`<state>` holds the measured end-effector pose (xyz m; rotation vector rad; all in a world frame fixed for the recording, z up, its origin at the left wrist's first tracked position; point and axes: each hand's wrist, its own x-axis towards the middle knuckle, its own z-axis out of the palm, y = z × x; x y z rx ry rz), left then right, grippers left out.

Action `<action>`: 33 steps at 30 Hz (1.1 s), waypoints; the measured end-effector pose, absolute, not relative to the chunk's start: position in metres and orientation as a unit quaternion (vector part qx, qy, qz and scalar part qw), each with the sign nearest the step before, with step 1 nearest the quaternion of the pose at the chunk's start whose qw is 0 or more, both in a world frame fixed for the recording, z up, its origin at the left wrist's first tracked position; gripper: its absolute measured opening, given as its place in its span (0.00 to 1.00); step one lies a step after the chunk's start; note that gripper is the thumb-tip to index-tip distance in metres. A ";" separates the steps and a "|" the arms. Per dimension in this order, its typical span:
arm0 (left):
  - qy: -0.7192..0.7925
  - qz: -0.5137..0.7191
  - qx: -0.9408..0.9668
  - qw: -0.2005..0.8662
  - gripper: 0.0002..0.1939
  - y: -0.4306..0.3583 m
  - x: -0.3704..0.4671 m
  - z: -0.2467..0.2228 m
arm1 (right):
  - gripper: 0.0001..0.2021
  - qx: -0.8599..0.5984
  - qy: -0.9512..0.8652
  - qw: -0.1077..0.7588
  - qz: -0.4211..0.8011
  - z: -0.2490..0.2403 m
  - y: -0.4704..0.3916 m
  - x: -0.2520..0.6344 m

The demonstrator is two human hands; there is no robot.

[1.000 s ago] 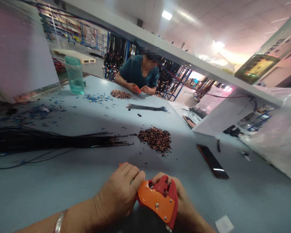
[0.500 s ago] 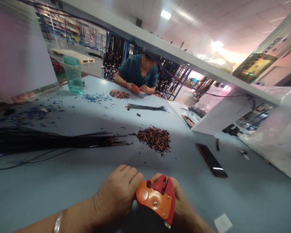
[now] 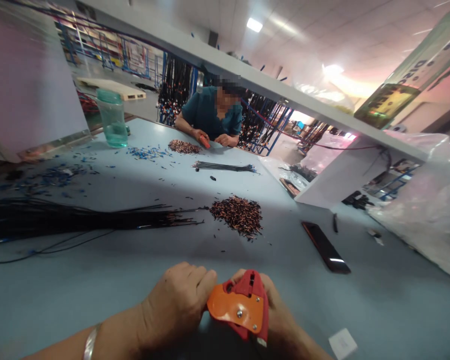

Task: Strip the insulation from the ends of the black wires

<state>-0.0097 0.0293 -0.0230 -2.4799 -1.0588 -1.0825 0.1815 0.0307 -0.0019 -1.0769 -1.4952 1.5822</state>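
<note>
An orange and red wire stripper (image 3: 238,310) is held low in front of me, its orange side plate with screws facing up. My right hand (image 3: 281,315) is wrapped around it from behind, and most of its fingers are hidden by the tool. Beside the tool's left end, my left hand (image 3: 180,300) is closed with the knuckles up; whatever it pinches is hidden. Beyond the hands lies a pile of short dark, copper-tipped offcuts (image 3: 236,215). To its left stretches a bundle of black wires (image 3: 78,217), with bare ends pointing at the pile.
A black phone (image 3: 325,247) and a white paper square (image 3: 343,344) lie at the right. Across the table (image 3: 135,285) a co-worker (image 3: 210,112) holds a red tool. A green bottle (image 3: 112,120), blue scraps (image 3: 148,151) and another wire bundle (image 3: 225,166) are farther back.
The stripper's red jaw part has shifted against the orange plate, and its gap looks narrower. My left hand has moved slightly left and down. The co-worker's hands have moved a little apart.
</note>
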 end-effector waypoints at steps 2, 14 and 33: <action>-0.360 -0.368 -0.850 0.112 0.14 0.029 -0.011 -0.025 | 0.21 -0.413 -0.566 0.345 0.626 -0.001 0.032 0.181; -0.383 -0.431 -0.817 -0.026 0.04 0.036 -0.017 -0.019 | 0.20 -0.450 -0.569 0.360 0.586 -0.002 0.047 0.193; -0.364 -0.485 -0.380 -0.698 0.13 0.037 -0.014 -0.005 | 0.09 -0.389 -0.805 0.316 0.317 0.001 0.048 0.196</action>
